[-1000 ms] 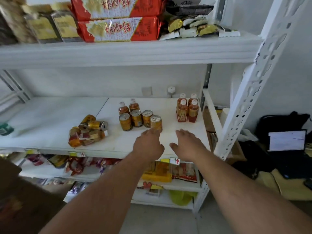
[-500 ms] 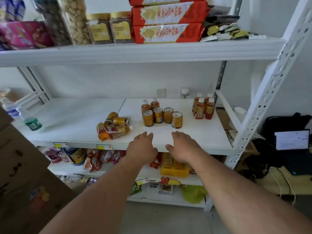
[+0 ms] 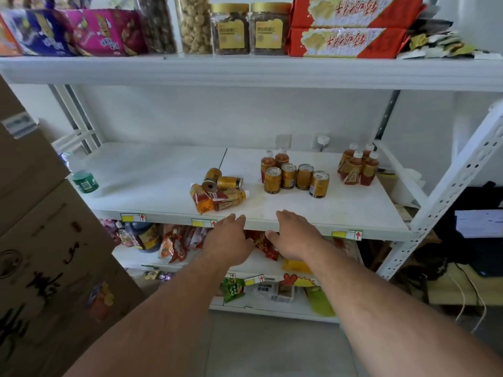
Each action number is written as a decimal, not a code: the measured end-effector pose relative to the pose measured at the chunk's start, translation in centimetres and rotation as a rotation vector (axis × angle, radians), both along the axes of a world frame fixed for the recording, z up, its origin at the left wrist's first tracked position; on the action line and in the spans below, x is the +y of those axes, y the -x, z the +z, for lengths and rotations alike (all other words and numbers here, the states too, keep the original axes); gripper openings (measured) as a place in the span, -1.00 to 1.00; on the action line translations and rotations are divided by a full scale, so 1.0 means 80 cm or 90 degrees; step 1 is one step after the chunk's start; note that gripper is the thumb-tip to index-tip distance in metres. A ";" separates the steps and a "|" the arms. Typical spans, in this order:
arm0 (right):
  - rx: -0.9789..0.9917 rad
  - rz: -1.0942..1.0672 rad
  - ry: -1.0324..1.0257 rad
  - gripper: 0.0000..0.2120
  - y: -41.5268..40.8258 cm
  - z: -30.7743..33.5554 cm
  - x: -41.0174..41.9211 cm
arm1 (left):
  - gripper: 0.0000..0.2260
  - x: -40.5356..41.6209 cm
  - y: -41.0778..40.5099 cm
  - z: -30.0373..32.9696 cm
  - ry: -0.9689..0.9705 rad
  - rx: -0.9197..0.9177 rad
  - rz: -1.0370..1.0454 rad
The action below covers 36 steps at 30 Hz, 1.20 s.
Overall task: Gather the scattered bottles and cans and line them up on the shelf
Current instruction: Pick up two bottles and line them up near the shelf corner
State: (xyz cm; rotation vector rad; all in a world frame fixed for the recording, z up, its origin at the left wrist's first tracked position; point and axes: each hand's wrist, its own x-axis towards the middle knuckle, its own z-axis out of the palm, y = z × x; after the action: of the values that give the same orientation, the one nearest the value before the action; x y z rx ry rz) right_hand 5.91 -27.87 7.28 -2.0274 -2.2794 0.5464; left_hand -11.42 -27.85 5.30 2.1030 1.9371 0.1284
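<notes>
both hands hover empty at the shelf (image 3: pixel 340 210) front edge, left hand (image 3: pixel 227 244) and right hand (image 3: pixel 295 236) fingers relaxed. toppled bottles and cans (image 3: pixel 217 190) lie just beyond the left hand; upright cans (image 3: pixel 296 179) stand farther back.

on the top shelf stand two gold-lidded jars (image 3: pixel 250 29), red snack packs (image 3: pixel 351 25) beside them and a pink snack bag (image 3: pixel 106 31) further left. cardboard boxes (image 3: pixel 40 240) are stacked at the left. snack packets (image 3: pixel 177 244) crowd the lower shelf.
</notes>
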 end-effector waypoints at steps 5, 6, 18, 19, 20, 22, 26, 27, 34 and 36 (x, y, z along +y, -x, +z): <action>0.003 -0.001 0.002 -0.32 0.008 -0.008 0.031 | -0.33 0.030 0.006 -0.007 0.007 -0.002 -0.005; 0.004 -0.002 -0.001 -0.34 0.006 -0.009 0.039 | -0.34 0.038 0.005 -0.007 0.003 0.001 -0.006; 0.029 -0.025 -0.026 -0.37 -0.031 -0.008 0.163 | -0.36 0.154 -0.020 0.008 -0.012 -0.014 0.000; 0.031 -0.027 -0.026 -0.37 -0.036 -0.009 0.172 | -0.35 0.163 -0.023 0.008 -0.006 -0.017 0.002; 0.032 -0.031 -0.020 -0.37 -0.040 -0.009 0.180 | -0.35 0.171 -0.026 0.008 0.000 -0.019 0.001; 0.029 -0.036 -0.006 -0.37 -0.046 -0.010 0.191 | -0.34 0.187 -0.030 0.008 0.006 -0.022 -0.005; 0.044 -0.059 -0.018 -0.53 -0.059 -0.010 0.223 | -0.32 0.229 -0.041 0.008 0.006 -0.037 -0.020; 0.055 -0.067 -0.019 -0.59 -0.061 -0.010 0.232 | -0.32 0.239 -0.043 0.009 0.009 -0.037 -0.024; 0.071 -0.110 -0.028 -0.48 -0.072 -0.013 0.301 | -0.32 0.320 -0.056 0.006 0.014 -0.050 -0.024; 0.078 -0.133 -0.026 -0.40 -0.074 -0.012 0.320 | -0.32 0.346 -0.058 0.002 0.011 -0.060 -0.029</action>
State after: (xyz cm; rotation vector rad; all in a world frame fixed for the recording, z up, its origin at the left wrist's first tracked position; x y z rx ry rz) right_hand 11.84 -2.28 6.28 -2.1149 -1.9662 0.5859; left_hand -6.76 -0.17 5.50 2.0890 1.8287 0.1976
